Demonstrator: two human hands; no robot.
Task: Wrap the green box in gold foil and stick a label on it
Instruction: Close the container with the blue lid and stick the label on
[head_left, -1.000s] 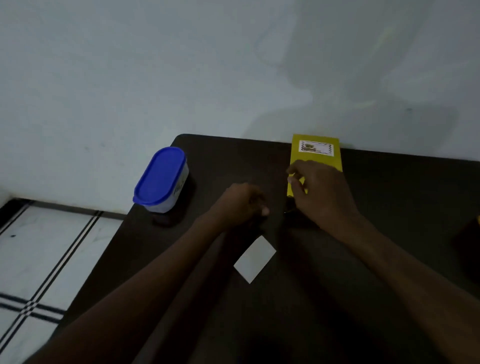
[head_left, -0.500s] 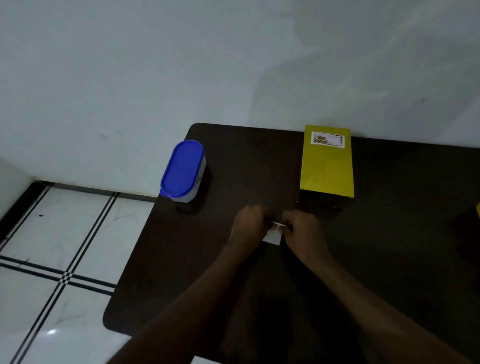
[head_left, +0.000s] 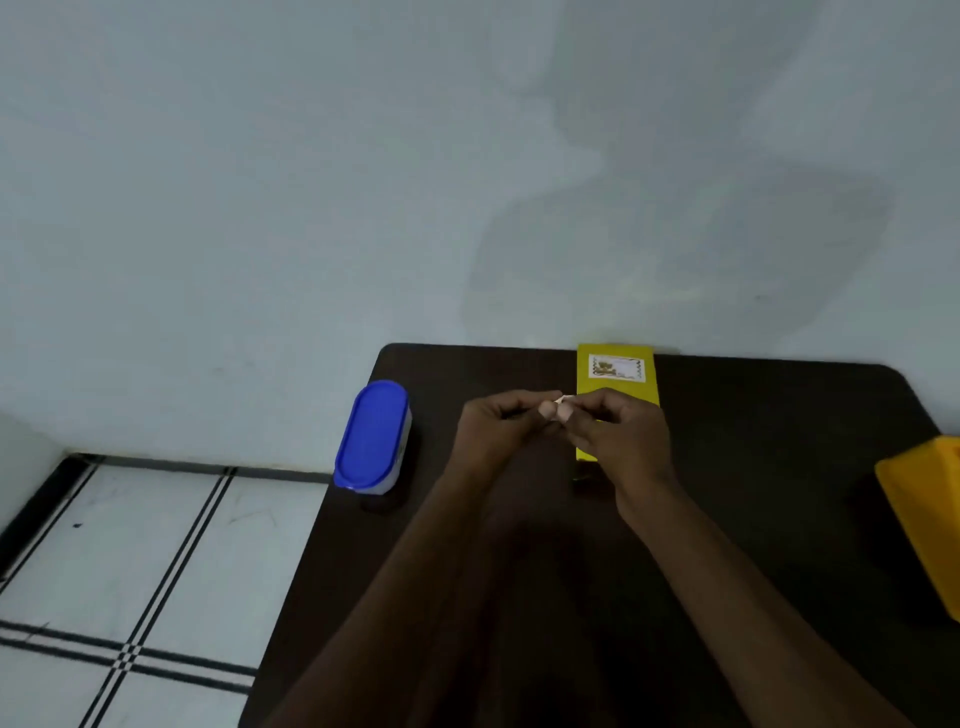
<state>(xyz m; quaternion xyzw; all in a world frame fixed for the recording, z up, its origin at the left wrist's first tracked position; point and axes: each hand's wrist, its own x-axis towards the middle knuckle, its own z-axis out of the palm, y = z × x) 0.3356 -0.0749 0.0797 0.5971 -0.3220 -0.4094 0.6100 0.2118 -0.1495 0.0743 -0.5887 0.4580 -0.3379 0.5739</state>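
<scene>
Head view: hands (head_left: 563, 431) pinch white scrap (head_left: 564, 399); gold-wrapped box (head_left: 618, 387) lengthwise toward wall.

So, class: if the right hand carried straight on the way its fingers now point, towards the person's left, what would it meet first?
The left hand. The right hand already meets it fingertip to fingertip, both pinching a small white scrap. Further along stands the blue-lidded container, though depth is uncertain.

A blue-lidded tub (head_left: 373, 437) stands by the table's (head_left: 779, 519) left edge; a yellow container (head_left: 924, 519) sits at its right edge.
</scene>
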